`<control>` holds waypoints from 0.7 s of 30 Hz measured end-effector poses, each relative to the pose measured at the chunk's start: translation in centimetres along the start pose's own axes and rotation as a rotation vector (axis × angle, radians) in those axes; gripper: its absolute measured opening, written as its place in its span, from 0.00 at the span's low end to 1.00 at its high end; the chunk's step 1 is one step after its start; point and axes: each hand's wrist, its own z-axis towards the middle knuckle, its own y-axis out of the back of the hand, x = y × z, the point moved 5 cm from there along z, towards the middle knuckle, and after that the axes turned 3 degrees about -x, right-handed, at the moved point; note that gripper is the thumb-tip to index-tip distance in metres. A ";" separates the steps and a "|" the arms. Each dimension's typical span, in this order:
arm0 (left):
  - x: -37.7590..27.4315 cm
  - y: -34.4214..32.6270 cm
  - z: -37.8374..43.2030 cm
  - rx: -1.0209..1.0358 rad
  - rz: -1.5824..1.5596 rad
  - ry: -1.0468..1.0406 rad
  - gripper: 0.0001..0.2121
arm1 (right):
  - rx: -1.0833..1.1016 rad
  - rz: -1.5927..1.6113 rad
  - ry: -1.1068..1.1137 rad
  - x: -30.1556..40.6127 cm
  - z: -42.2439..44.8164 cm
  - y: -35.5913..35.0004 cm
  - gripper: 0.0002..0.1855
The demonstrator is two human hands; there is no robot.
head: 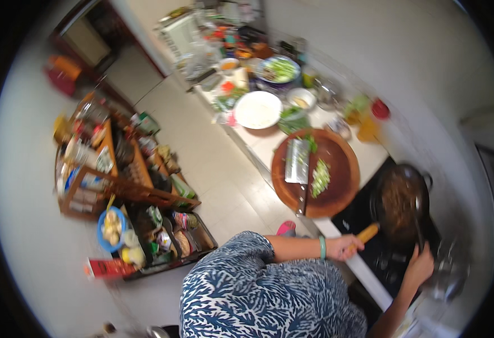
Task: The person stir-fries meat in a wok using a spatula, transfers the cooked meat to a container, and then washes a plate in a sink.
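My left hand (pixel 345 247), with a pale green bangle at the wrist, grips the wooden handle (pixel 366 236) of a dark wok (pixel 425 198). Brown food (pixel 399 198), blurred, lies in the wok on the black stove. My right hand (pixel 420 265) is closed around the dark handle of a metal spatula or ladle (pixel 419 228), whose head is in the wok. Left of the stove, a cleaver (pixel 297 162) lies flat on a round wooden chopping board (pixel 347 186), beside a small heap of chopped green onion (pixel 321 178).
Beyond the board, a white plate (pixel 258 110), a small white bowl (pixel 301 99) and a bowl of cut greens (pixel 281 71) crowd the counter. Glassy or metal items (pixel 447 279), blurred, stand right of my right hand. A loaded wooden shelf (pixel 128 169) stands across the floor at left.
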 end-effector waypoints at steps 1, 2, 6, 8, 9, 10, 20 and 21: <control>-0.2 -0.2 -0.5 0.001 -0.039 -0.019 0.05 | -0.014 0.027 0.023 0.8 0.8 -0.3 0.17; 0.0 1.4 0.5 0.082 -0.128 0.037 0.05 | -0.041 0.050 0.077 2.2 1.5 -0.3 0.16; -1.2 -0.5 -1.9 0.008 -0.111 -0.016 0.05 | -0.012 0.007 0.058 4.1 2.2 -2.1 0.15; -1.1 -0.7 -2.0 0.035 -0.104 0.001 0.05 | -0.037 -0.024 0.083 3.6 0.7 -3.2 0.17; -1.1 -0.6 -2.2 0.029 -0.111 -0.009 0.05 | -0.092 -0.038 0.142 3.5 -0.2 -4.0 0.17; -0.8 -0.9 -2.1 0.037 -0.108 0.005 0.05 | -0.162 -0.039 0.221 3.3 -1.1 -4.1 0.18; -0.6 -0.4 -2.2 0.000 -0.067 0.012 0.04 | -0.119 0.291 0.099 -0.5 -3.8 4.1 0.14; -0.8 0.1 -1.9 0.014 -0.072 0.017 0.04 | -0.116 0.275 0.118 0.1 -3.8 3.9 0.13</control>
